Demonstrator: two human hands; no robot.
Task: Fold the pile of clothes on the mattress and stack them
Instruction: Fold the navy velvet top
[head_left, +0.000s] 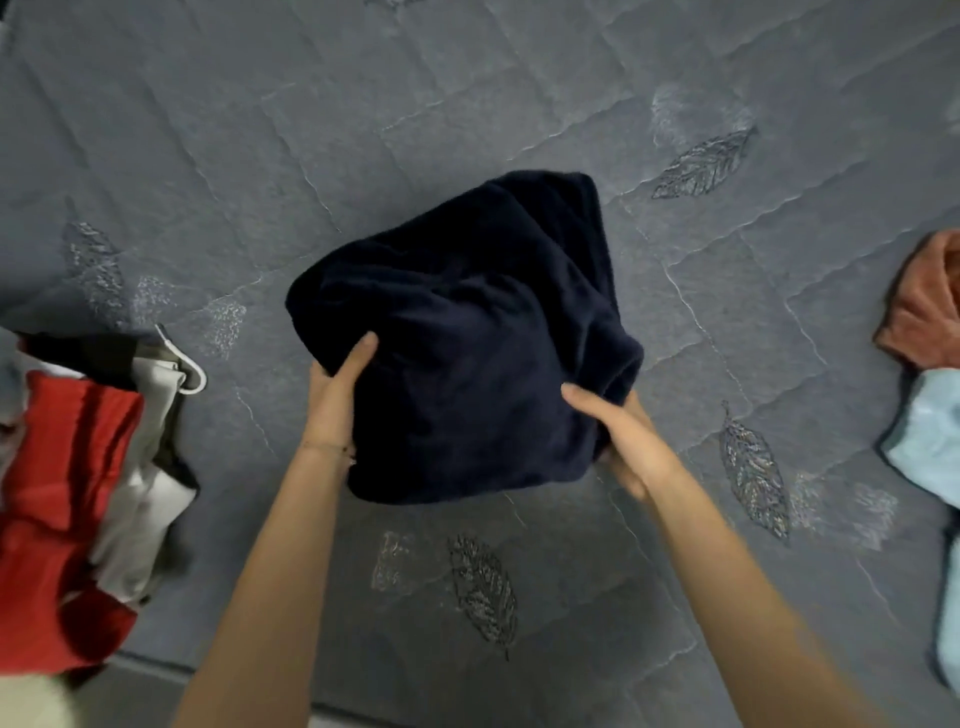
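The left hand (337, 395) and right hand (618, 436) each grip a side of the soft dark blue folded bundle (467, 338) over the grey stitched mattress (208, 130), so it looks done, but the red and white heap (78, 493) off to the left likely still waits.

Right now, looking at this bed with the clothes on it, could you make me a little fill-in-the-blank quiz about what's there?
1. The folded navy garment is gripped by exactly ____ hands, the left hand and the right hand.
2. The red garment lies on the person's ____ side.
3. The grey mattress is stitched with a pattern of ____.
4. The pink garment lies at the ____ edge of the view.

Missing words: two; left; leaves; right.
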